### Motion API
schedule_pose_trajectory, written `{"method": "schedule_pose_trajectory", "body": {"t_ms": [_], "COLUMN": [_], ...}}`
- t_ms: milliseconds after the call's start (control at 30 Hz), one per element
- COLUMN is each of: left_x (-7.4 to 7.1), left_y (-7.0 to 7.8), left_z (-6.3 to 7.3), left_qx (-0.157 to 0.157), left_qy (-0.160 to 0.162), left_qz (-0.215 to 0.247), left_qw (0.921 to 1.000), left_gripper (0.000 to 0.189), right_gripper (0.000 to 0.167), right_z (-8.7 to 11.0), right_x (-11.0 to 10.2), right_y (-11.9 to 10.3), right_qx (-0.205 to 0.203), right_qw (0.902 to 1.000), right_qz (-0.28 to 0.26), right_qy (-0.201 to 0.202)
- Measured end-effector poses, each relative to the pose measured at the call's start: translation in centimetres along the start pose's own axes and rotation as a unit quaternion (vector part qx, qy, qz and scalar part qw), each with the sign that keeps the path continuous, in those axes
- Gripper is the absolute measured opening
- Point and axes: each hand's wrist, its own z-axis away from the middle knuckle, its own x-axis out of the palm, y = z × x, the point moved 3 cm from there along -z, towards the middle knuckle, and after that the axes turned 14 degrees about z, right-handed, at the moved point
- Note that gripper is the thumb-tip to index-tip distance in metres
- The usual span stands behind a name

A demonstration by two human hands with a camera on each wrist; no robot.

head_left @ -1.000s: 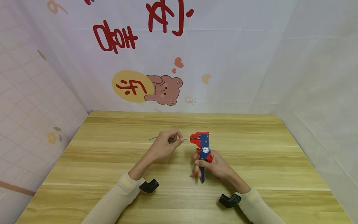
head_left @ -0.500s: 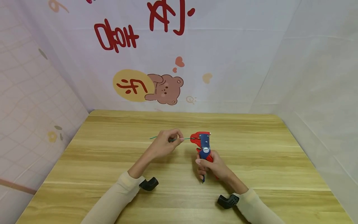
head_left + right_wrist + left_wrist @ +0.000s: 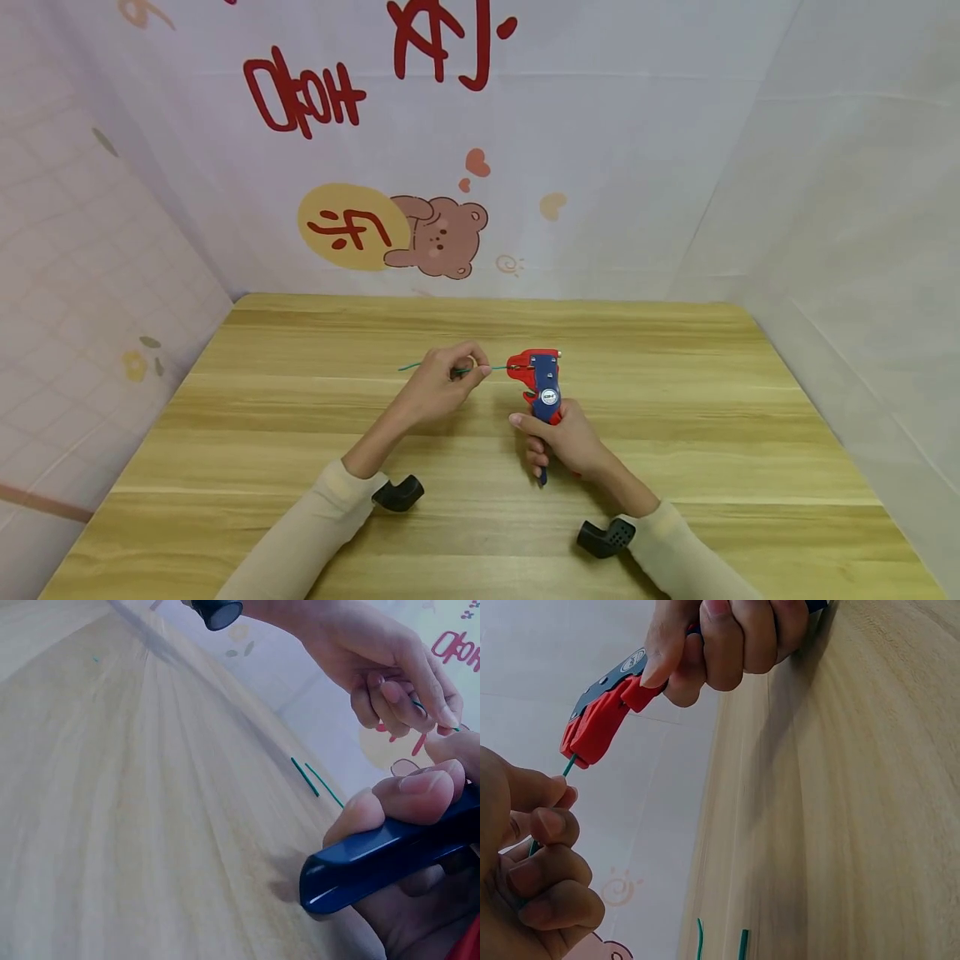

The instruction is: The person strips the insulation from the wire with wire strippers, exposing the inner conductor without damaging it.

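My left hand (image 3: 444, 385) pinches a thin green wire (image 3: 498, 367) between thumb and forefinger, the other fingers curled below. The wire's end enters the red mouth of a blue-and-red wire stripper (image 3: 548, 385). Wrapped round the stripper's handles is my right hand (image 3: 573, 440), its thumb lying across the front. The left wrist view shows the wire (image 3: 569, 766) running from the fingertips straight into the red nose. A blue handle (image 3: 390, 851) fills the lower right of the right wrist view, with fingers over it.
Two short green pieces of wire lie on the wooden table, a thicker piece (image 3: 304, 776) and a thinner piece (image 3: 325, 785) side by side. A printed cloth backdrop (image 3: 637, 167) rises behind the table (image 3: 675, 375). Black wrist-camera mounts (image 3: 397, 493) stick out from both sleeves.
The right hand's fingers, spread a second ago, have curled in round the stripper's handles, and its thumb has shifted left. The left hand and the wire stay nearly in place.
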Motion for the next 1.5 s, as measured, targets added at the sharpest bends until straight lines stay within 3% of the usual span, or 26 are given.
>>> {"method": "schedule_pose_trajectory", "body": {"t_ms": [333,667,967,1267,1500], "left_x": [0.0,0.0,-0.1,-0.6,-0.7], "left_y": [0.1,0.0,-0.2,-0.4,-0.2], "left_z": [0.0,0.0,0.0,0.1,0.4], "left_qx": [-0.001,0.001,0.002,0.006,-0.003], "left_qy": [0.000,0.000,0.001,0.000,-0.005], "left_qz": [0.002,0.010,0.008,-0.006,-0.011], "left_qw": [1.0000,1.0000,1.0000,1.0000,0.9999], "left_gripper": [0.008,0.009,0.010,0.009,0.012], "right_gripper": [0.033,0.037,0.028,0.017,0.019], "right_z": [-0.1,-0.1,-0.3,-0.5,-0.3], "right_x": [0.3,0.6,0.8,1.3,1.0], "right_y": [0.0,0.1,0.4,0.4,0.5], "right_qx": [-0.006,0.020,0.020,0.059,0.040], "right_qw": [0.9999,0.9991,0.9987,0.9941,0.9977], "right_qz": [-0.009,-0.014,-0.019,-0.019,-0.024], "right_qy": [0.011,0.035,0.044,0.089,0.049]}}
